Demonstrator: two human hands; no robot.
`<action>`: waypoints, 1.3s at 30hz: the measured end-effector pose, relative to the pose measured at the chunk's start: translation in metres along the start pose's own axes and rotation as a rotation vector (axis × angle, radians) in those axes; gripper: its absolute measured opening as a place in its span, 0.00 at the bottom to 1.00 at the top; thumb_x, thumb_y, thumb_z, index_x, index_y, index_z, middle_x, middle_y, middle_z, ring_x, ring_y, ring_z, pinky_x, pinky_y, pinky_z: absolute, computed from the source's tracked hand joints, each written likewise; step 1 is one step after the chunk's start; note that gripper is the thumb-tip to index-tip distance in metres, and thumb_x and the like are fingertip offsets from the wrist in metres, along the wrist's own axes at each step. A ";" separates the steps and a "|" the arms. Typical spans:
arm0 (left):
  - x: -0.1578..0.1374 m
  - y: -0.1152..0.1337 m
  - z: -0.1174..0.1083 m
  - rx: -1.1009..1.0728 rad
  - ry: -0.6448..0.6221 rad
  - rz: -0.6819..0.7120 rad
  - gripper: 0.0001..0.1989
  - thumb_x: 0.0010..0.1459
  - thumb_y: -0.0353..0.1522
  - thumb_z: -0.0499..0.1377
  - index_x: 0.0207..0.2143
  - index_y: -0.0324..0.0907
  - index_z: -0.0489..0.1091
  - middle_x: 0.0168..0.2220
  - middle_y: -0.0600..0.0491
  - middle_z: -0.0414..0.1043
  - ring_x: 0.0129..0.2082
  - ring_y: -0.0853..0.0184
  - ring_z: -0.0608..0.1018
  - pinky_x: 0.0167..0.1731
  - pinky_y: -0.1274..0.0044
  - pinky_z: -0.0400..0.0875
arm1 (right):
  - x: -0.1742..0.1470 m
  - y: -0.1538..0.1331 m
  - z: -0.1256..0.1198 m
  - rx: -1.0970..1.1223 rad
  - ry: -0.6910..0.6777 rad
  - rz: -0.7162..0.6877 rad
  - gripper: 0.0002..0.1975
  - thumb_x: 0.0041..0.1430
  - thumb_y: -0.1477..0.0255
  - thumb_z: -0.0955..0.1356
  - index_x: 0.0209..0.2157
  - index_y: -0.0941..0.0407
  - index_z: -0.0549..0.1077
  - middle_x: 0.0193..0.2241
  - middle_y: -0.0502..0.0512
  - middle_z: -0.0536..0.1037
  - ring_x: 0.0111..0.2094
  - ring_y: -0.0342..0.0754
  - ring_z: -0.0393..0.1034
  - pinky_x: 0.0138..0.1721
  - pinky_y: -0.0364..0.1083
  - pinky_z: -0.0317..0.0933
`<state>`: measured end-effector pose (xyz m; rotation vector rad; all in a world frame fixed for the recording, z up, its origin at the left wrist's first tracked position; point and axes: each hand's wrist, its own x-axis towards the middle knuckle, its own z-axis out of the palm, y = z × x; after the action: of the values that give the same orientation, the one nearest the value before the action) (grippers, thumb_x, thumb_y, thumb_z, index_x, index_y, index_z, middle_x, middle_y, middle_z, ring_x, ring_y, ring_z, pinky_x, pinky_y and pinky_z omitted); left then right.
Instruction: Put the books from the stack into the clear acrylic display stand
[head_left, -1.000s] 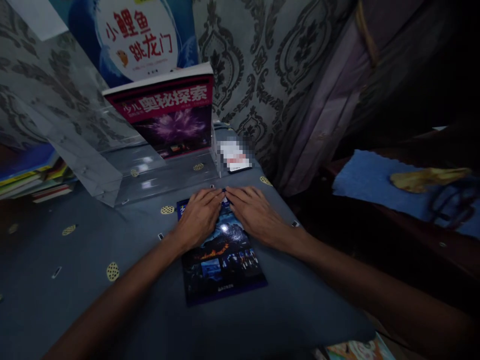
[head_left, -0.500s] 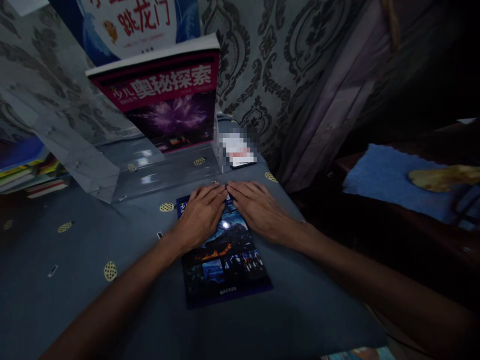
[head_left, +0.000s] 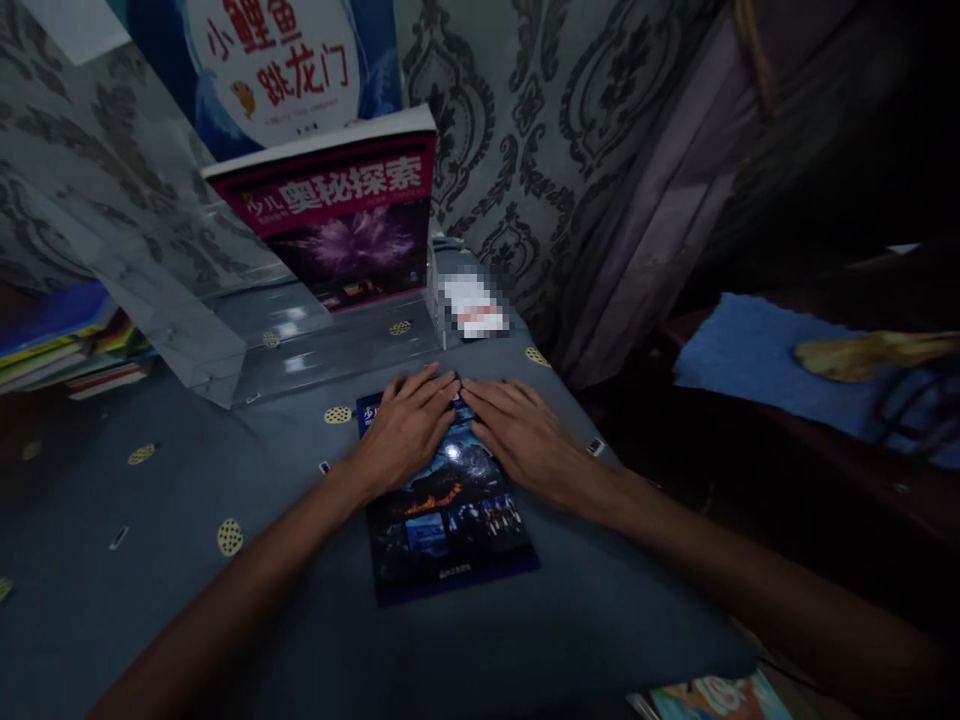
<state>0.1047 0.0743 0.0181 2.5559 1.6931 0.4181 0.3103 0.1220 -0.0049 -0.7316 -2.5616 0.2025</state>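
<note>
A dark blue book [head_left: 454, 540] lies face up on the patterned grey-blue cloth [head_left: 300, 610]. Both palms face down over its upper part, covering much of its title. My left hand [head_left: 409, 425] rests flat on the upper left of the cover, fingers stretched out. From the other side, my right hand [head_left: 521, 435] lies flat over the upper right edge, its fingertips close to the left ones. Beyond them, a thick book with a red and purple cover [head_left: 360, 235] leans upright in a clear plastic stand [head_left: 337, 345].
Behind the stand rises a blue book [head_left: 379, 60] against the patterned wall. A phone-like item with a blurred screen [head_left: 474, 305] sits right of the stand. Stacked books [head_left: 60, 335] are at far left. A blue cloth [head_left: 742, 350] lies at right, past the table edge.
The camera view has tilted slightly, so the standing books appear lower and more of the rear one shows. Both hands stay flat on the dark blue book, with hardly any shift.
</note>
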 end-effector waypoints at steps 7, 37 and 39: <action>0.003 0.000 -0.001 0.020 -0.058 0.028 0.23 0.73 0.38 0.45 0.65 0.39 0.61 0.67 0.42 0.64 0.70 0.57 0.61 0.66 0.52 0.55 | -0.013 -0.010 -0.003 -0.001 0.003 -0.021 0.22 0.73 0.69 0.58 0.61 0.61 0.68 0.57 0.68 0.76 0.60 0.58 0.68 0.62 0.65 0.59; 0.003 -0.006 -0.007 0.041 -0.092 0.034 0.22 0.74 0.38 0.45 0.65 0.44 0.63 0.67 0.46 0.63 0.70 0.55 0.60 0.64 0.48 0.55 | -0.017 -0.014 -0.010 0.043 -0.057 0.010 0.21 0.72 0.68 0.59 0.61 0.60 0.68 0.59 0.67 0.74 0.61 0.58 0.67 0.64 0.65 0.56; 0.000 -0.004 -0.009 0.033 -0.095 0.066 0.22 0.74 0.37 0.44 0.65 0.43 0.63 0.67 0.46 0.64 0.71 0.54 0.58 0.65 0.46 0.51 | -0.025 -0.015 -0.014 0.071 -0.077 0.007 0.21 0.72 0.68 0.59 0.62 0.58 0.68 0.60 0.65 0.74 0.62 0.57 0.66 0.64 0.65 0.55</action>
<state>0.0988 0.0750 0.0256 2.6148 1.6016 0.2694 0.3290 0.0960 0.0014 -0.7196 -2.6097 0.3287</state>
